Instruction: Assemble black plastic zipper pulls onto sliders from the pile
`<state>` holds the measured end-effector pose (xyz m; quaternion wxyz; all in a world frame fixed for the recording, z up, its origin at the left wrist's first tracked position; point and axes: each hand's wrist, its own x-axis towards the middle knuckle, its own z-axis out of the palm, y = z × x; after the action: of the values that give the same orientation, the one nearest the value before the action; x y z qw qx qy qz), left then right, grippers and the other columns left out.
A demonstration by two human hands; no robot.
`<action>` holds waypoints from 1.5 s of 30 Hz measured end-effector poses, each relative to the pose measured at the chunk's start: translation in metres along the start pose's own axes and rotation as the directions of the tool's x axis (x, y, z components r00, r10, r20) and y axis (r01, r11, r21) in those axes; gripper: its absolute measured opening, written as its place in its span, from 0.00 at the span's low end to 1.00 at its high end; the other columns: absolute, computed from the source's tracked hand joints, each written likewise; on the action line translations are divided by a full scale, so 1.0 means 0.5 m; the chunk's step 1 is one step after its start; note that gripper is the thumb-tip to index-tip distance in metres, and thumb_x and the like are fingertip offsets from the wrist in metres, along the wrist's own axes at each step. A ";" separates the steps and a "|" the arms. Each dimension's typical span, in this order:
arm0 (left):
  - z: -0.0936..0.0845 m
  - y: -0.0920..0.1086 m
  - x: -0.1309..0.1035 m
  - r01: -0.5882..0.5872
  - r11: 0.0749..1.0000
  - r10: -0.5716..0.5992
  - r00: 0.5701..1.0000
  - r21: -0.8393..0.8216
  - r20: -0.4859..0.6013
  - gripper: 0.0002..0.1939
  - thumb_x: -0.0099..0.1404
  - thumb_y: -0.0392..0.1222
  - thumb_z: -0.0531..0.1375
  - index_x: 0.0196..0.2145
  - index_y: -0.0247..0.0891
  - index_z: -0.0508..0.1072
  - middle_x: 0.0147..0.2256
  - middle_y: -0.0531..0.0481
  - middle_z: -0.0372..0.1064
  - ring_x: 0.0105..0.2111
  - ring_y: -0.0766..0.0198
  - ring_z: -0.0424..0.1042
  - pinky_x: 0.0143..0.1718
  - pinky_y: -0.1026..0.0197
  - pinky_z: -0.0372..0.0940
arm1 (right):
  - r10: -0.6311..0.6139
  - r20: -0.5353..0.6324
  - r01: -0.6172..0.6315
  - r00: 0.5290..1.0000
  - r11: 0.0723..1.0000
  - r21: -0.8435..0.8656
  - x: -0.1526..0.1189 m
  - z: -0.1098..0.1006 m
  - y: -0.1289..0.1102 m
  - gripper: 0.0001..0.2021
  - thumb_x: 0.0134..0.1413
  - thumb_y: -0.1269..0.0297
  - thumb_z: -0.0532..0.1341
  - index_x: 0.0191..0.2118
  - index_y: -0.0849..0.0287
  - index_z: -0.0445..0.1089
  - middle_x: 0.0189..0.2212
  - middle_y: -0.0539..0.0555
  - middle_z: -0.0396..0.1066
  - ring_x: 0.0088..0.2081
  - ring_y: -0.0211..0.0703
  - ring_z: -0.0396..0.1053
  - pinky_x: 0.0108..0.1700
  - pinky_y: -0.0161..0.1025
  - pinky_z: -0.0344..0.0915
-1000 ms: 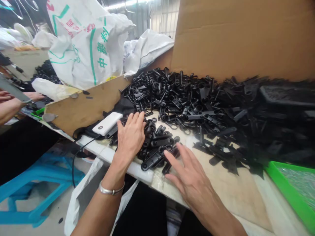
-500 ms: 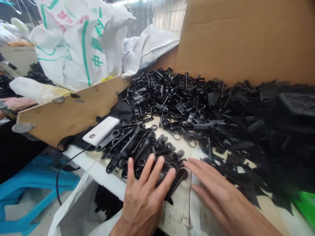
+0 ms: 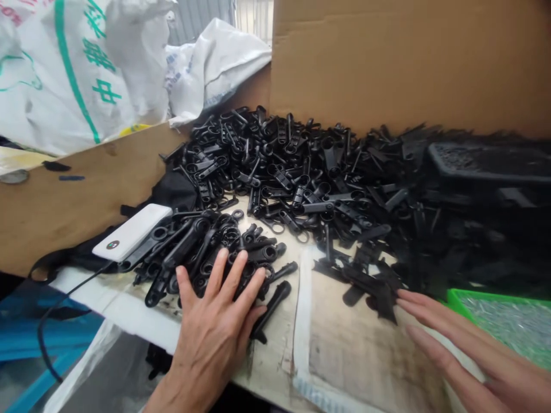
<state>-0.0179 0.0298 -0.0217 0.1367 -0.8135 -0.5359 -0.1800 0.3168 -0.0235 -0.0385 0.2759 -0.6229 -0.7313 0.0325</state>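
Observation:
My left hand [image 3: 215, 321] lies with fingers spread on the near side of a small pile of black plastic parts [image 3: 185, 246], long arms with ringed ends. One loose black arm-shaped part [image 3: 273, 307] rests just right of its thumb. My right hand [image 3: 456, 344] is at the lower right, fingers stretched out and slightly apart, its tips beside some flat, dark pieces [image 3: 374, 287]. Whether the fingertips touch those pieces I cannot tell. Behind both hands spreads a larger heap of similar black parts [image 3: 275, 166].
A green tray [image 3: 456, 298] of small clear pieces stands beside my right hand. Behind it is a dark bin [image 3: 495, 166]. A white power bank [image 3: 131, 232] with a black cable lies left. Cardboard [image 3: 408, 63] walls the back; white sacks [image 3: 129, 69] stand at the left.
My right hand has moved right, away from the small pile towards the flat dark pieces and green tray. My left hand stays spread at the pile. The view has shifted right.

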 end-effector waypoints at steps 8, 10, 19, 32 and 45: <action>-0.017 0.031 -0.016 -0.218 0.974 0.212 0.972 -0.054 -0.104 0.17 0.67 0.44 0.57 0.53 0.47 0.70 0.59 0.44 0.61 0.60 0.46 0.60 0.61 0.27 0.29 | 0.119 -0.200 -0.136 0.973 0.988 -0.075 -0.024 -0.052 -0.021 0.15 0.61 0.55 0.56 0.45 0.55 0.75 0.45 0.52 0.76 0.45 0.49 0.75 0.53 0.47 0.70; -0.012 0.042 -0.020 -0.242 0.965 0.238 0.970 -0.103 -0.045 0.14 0.69 0.40 0.53 0.51 0.48 0.72 0.60 0.47 0.61 0.60 0.49 0.61 0.62 0.28 0.27 | 0.136 -0.193 -0.162 0.972 0.979 -0.123 -0.024 -0.053 -0.024 0.15 0.62 0.55 0.54 0.44 0.57 0.75 0.44 0.54 0.77 0.46 0.50 0.75 0.51 0.47 0.71; 0.019 0.011 -0.009 -0.205 0.979 0.205 0.975 -0.011 0.080 0.23 0.65 0.31 0.51 0.54 0.46 0.70 0.63 0.44 0.53 0.64 0.45 0.50 0.60 0.27 0.25 | 0.124 0.042 -0.111 0.991 0.965 -0.236 0.078 -0.024 -0.043 0.13 0.63 0.64 0.52 0.46 0.57 0.73 0.45 0.55 0.75 0.45 0.51 0.72 0.45 0.48 0.69; 0.021 0.009 -0.021 -0.199 0.973 0.199 0.980 -0.114 -0.012 0.17 0.67 0.33 0.53 0.50 0.45 0.72 0.62 0.43 0.57 0.63 0.46 0.53 0.60 0.27 0.27 | 0.111 0.199 -0.026 0.974 0.921 -0.388 0.174 -0.005 -0.048 0.12 0.63 0.68 0.53 0.44 0.54 0.72 0.39 0.54 0.74 0.42 0.49 0.68 0.34 0.41 0.65; 0.018 0.010 -0.020 -0.233 0.957 0.212 0.968 -0.174 -0.130 0.15 0.66 0.30 0.53 0.48 0.38 0.71 0.59 0.40 0.62 0.62 0.44 0.56 0.60 0.25 0.31 | 0.072 0.229 -0.005 0.971 0.961 -0.278 0.225 0.065 -0.075 0.08 0.61 0.62 0.56 0.42 0.55 0.71 0.38 0.56 0.71 0.42 0.50 0.64 0.38 0.42 0.60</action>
<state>-0.0154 0.0236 -0.0344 0.1081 -0.8668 -0.4130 -0.2577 0.2609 0.0825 -0.0104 0.0968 -0.6611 -0.7439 0.0098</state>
